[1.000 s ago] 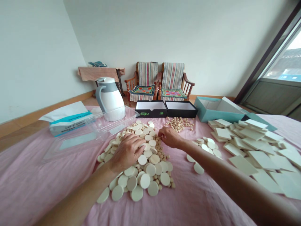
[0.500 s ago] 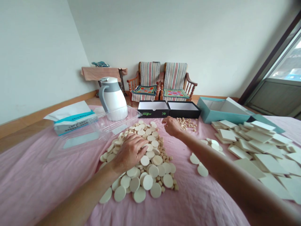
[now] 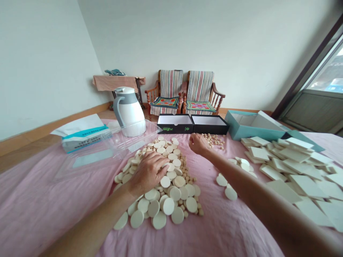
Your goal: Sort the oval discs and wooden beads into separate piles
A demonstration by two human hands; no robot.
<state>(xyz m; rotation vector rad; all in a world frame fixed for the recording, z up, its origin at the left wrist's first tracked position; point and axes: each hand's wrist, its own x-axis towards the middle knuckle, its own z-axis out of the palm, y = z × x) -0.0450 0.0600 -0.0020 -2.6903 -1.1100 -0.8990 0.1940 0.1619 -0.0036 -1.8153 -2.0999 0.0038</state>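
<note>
Left hand (image 3: 150,170) is resting on round discs (image 3: 168,206), fingers draping loosely, thumb apart, presumably steadying them; right hand (image 3: 198,144) is hovering near small beads (image 3: 213,140), fingers curled, pinch undeterminable

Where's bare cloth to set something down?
Pink cloth: left of the left forearm, before the clear tray; also the strip between the mixed pile and the loose discs.
Crowded: right, square tiles by the blue box; behind the pile, jug and black boxes.

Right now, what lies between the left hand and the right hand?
In the head view: pale round discs next to the left hand, then small wooden pieces, then a strip of pink cloth before the right hand.
</note>
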